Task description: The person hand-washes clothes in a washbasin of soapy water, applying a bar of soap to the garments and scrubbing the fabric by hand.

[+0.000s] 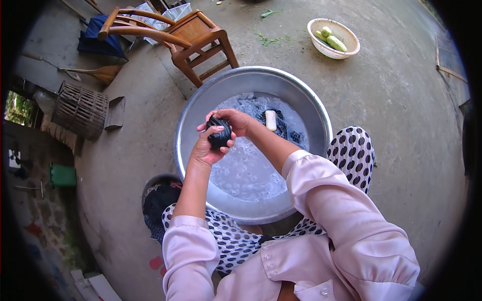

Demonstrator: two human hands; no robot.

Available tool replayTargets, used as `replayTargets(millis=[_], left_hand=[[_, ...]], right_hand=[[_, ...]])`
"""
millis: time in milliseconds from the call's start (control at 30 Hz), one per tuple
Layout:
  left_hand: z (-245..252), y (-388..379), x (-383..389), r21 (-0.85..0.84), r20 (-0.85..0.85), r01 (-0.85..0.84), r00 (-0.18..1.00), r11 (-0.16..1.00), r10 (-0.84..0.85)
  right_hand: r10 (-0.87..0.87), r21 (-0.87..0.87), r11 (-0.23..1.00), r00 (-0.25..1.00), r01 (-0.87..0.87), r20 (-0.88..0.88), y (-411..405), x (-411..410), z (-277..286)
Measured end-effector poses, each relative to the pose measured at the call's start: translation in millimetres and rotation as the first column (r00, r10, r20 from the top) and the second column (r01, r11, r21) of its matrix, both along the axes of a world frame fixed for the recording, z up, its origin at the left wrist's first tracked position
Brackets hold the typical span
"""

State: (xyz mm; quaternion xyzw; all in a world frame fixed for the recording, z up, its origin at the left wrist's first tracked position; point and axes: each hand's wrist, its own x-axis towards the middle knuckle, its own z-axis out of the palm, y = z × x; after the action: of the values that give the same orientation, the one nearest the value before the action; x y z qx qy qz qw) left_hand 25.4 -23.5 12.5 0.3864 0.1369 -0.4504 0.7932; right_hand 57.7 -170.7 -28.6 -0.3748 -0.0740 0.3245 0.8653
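Observation:
A bunched wad of wet black cloth point(219, 136) is squeezed between my two hands over the left side of a large metal basin point(241, 213). My left hand point(208, 147) grips it from below, thumb across the front. Behind and to the right, my right hand point(234, 119) wraps the same wad, its fingers partly hidden. Cloudy, sudsy water point(248, 169) lies in the basin. On the right, a white bar of soap point(270, 120) rests on dark wet cloth point(281, 124) that shows above the water.
A wooden chair point(199, 28) stands against the basin's far left. Beyond is a pale bowl point(354, 45) of green gourds point(336, 43). Beside my left knee sits a tub of dark clothes point(162, 201). A woven basket point(81, 109) and a broom point(103, 73) lie left.

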Motion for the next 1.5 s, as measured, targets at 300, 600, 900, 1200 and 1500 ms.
replayTargets(millis=[300, 600, 900, 1200, 1500], left_hand=[[12.5, -18.7, -9.5, -0.202, 0.057, 0.025, 0.998, 0.979, -0.014], [-24.3, -22.3, -6.9, 0.594, 0.198, -0.014, 0.971, 0.804, -0.130], [-52.7, -38.4, -15.8, 0.967, -0.132, -0.138, 0.444, -0.213, -0.886], [10.8, 180.3, 25.0, 0.942, -0.204, -0.085, 0.623, -0.325, -0.755], [-65.4, 332.2, -51.5, 0.923, -0.331, 0.103, 0.702, -0.369, -0.630]], right_hand=[[-0.047, 0.386, 0.922, 0.999, 0.041, 0.005, -13.3, 12.0, 6.5], [-0.129, -0.605, 0.719, 0.921, 0.343, 0.368, 19.1, 17.9, -8.5], [-0.190, -0.747, 0.145, 0.759, 0.648, 0.622, 35.8, -1.3, -146.0], [-0.463, -0.934, -0.242, 0.815, 0.262, 0.349, -25.5, -33.7, -174.4], [-0.454, -0.912, -0.360, 0.818, 0.195, 0.354, -102.3, -25.1, -167.1]])
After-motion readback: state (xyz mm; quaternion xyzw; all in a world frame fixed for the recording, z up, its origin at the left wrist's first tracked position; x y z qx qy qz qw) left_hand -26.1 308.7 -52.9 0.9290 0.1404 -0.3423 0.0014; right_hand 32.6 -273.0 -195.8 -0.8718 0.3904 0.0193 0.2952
